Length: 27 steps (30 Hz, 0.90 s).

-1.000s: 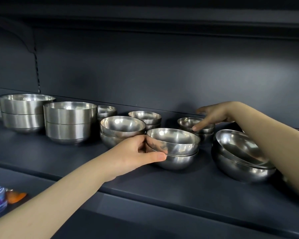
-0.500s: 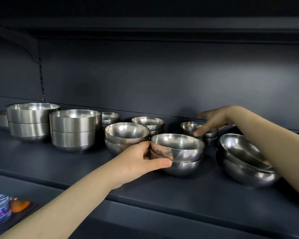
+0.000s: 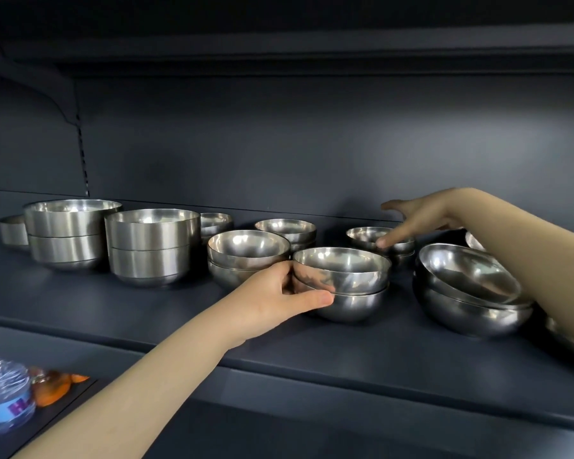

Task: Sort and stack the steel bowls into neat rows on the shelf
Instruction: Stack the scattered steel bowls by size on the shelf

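Shelf (image 3: 345, 352) holds bowls in two loose rows, grouped by shape L to R. Far L are two straight-walled pairs, big stack (image 3: 68, 233) and next stack (image 3: 150, 246). Both are nested level and just beside each other, so prob. done. Then comes round pair (image 3: 246, 253) w/ back pair (image 3: 285, 228) behind it, near but not lined up. L hand (image 3: 279, 299) extends from bottom L, forearm sloping up to the shelf. Its thumb lies across the front seam of mid stack (image 3: 345, 283) and its fingers wrap the left side. That is a firm grip on both bowls at once, prob. so the pair shifts as one w/o the top bowl tipping. Mid stack sits front row; touching round pair or just beside it, can't tell. R arm stretches in from R edge, over wide stack (image 3: 461, 306), whose top bowl sits tilted. R hand (image 3: 424, 217) is spread, thumb out and holding nothing. Its index tip rests on the rim of small stack (image 3: 365, 235) at back, prob. steadying or nudging it into line.
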### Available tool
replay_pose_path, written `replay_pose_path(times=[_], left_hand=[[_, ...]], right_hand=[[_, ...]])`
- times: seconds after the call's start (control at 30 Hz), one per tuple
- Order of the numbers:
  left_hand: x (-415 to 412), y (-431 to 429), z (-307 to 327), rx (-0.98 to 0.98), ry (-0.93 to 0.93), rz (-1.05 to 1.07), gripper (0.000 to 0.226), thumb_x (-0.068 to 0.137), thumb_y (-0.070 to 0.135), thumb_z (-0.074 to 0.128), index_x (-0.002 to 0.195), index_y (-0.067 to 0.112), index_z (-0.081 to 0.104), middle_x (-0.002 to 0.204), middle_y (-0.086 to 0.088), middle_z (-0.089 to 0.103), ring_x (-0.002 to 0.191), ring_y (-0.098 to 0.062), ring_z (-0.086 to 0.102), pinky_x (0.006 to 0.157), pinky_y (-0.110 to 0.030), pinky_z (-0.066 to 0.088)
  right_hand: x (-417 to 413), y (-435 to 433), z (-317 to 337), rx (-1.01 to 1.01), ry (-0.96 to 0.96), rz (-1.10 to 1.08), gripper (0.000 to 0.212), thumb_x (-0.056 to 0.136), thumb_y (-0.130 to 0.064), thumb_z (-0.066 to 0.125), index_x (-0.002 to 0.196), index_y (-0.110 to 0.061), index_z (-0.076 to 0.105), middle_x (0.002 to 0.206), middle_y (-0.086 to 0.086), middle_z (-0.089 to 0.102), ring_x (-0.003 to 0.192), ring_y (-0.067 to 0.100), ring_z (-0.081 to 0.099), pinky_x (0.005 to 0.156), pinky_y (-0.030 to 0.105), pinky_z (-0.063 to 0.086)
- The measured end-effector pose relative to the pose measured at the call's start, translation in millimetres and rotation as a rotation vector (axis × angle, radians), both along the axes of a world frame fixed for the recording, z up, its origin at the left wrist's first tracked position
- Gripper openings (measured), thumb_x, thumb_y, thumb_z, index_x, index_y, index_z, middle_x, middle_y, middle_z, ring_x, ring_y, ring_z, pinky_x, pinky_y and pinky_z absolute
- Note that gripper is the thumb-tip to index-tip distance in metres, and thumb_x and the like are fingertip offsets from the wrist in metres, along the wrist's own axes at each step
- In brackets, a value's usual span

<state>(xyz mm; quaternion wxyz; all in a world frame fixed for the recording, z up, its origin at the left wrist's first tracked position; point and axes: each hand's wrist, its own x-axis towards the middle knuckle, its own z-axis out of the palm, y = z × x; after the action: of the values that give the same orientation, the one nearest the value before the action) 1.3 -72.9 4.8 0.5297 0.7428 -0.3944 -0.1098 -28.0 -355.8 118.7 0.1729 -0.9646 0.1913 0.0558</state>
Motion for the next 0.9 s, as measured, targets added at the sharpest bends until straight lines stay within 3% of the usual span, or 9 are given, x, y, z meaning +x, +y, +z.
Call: replay_pose_path(times=[0.1,0.23,0.37,0.47,0.57,0.63,0.77,0.83,0.9], left_hand=[[0.6,-0.6,-2.7,0.018,-0.031,0.009,0.02,0.081,0.036,0.074,0.099,0.032,0.067,0.094,0.023,0.072,0.098,0.001,0.064,0.099,-0.023,0.045],[2.4,2.4,-5.1,0.014,-0.066,0.029,0.027,0.072,0.047,0.077,0.095,0.035,0.069,0.1,0.008,0.072,0.096,-0.005,0.065,0.094,-0.023,0.048],[-1.7,4.8,-4.1,0.063,-0.068,-0.001,0.042,0.071,0.047,0.079,0.107,0.035,0.061,0.094,0.018,0.071,0.086,0.006,0.061,0.08,-0.014,0.044],[-7.3,11.4,-1.3,0.07,-0.087,-0.019,0.038,0.077,0.04,0.077,0.11,0.036,0.058,0.087,0.024,0.068,0.084,0.009,0.057,0.071,-0.011,0.039],[-14.8,25.3,-2.2,0.058,-0.081,-0.031,0.028,0.082,0.035,0.072,0.107,0.035,0.06,0.095,0.023,0.071,0.101,0.003,0.06,0.074,-0.01,0.04],[-22.4,37.5,-4.1,0.05,-0.098,0.027,0.023,0.084,0.039,0.069,0.104,0.033,0.06,0.099,0.02,0.065,0.101,-0.005,0.058,0.071,-0.011,0.04],[-45.4,50.4,-8.2,0.03,-0.119,0.024,0.055,0.089,0.043,0.064,0.136,0.019,0.051,0.128,0.007,0.061,0.102,-0.007,0.055,0.063,-0.011,0.037],[-60.8,45.8,-7.4,0.048,-0.142,-0.045,0.055,0.089,0.042,0.064,0.138,0.02,0.05,0.131,0.007,0.059,0.107,-0.006,0.056,0.069,-0.011,0.039],[-74.2,32.0,-7.0,0.076,-0.157,-0.117,0.06,0.088,0.041,0.065,0.141,0.02,0.046,0.137,0.006,0.055,0.119,-0.007,0.054,0.084,-0.016,0.039]], right_hand=[[-27.7,8.9,6.0,-0.054,0.004,0.012,0.101,0.073,-0.056,0.072,0.153,-0.036,0.015,0.161,0.004,0.016,0.148,0.024,0.018,0.12,0.043,0.018],[-68.8,25.1,18.7,-0.103,0.056,-0.005,0.094,0.069,-0.063,0.071,0.148,-0.036,0.028,0.158,-0.001,0.026,0.145,0.02,0.024,0.119,0.04,0.02],[-111.8,44.2,35.1,-0.048,0.12,-0.032,0.121,0.036,-0.079,0.077,0.143,-0.038,0.036,0.153,-0.013,0.032,0.143,0.013,0.027,0.12,0.04,0.019],[-136.1,57.0,38.2,-0.074,0.093,-0.117,0.122,0.035,-0.079,0.077,0.143,-0.04,0.036,0.151,-0.013,0.035,0.142,0.014,0.029,0.12,0.043,0.019],[-157.6,68.6,33.9,-0.096,0.036,-0.176,0.119,0.036,-0.078,0.078,0.141,-0.039,0.038,0.151,-0.01,0.038,0.14,0.015,0.034,0.118,0.042,0.024],[-170.5,76.8,28.7,-0.127,-0.008,-0.195,0.116,0.039,-0.077,0.078,0.141,-0.037,0.039,0.149,-0.008,0.04,0.138,0.015,0.037,0.118,0.041,0.026],[-190.3,86.8,19.3,-0.126,-0.073,-0.223,0.13,0.025,-0.085,0.073,0.14,-0.036,0.04,0.147,-0.007,0.042,0.137,0.017,0.039,0.117,0.042,0.028],[-197.7,88.0,16.5,-0.124,-0.085,-0.23,0.121,0.034,-0.08,0.075,0.14,-0.034,0.04,0.147,-0.006,0.042,0.136,0.017,0.04,0.116,0.039,0.029],[-204.2,88.6,15.7,-0.134,-0.095,-0.248,0.097,0.057,-0.064,0.076,0.141,-0.032,0.04,0.147,-0.004,0.043,0.135,0.016,0.04,0.116,0.037,0.029]])
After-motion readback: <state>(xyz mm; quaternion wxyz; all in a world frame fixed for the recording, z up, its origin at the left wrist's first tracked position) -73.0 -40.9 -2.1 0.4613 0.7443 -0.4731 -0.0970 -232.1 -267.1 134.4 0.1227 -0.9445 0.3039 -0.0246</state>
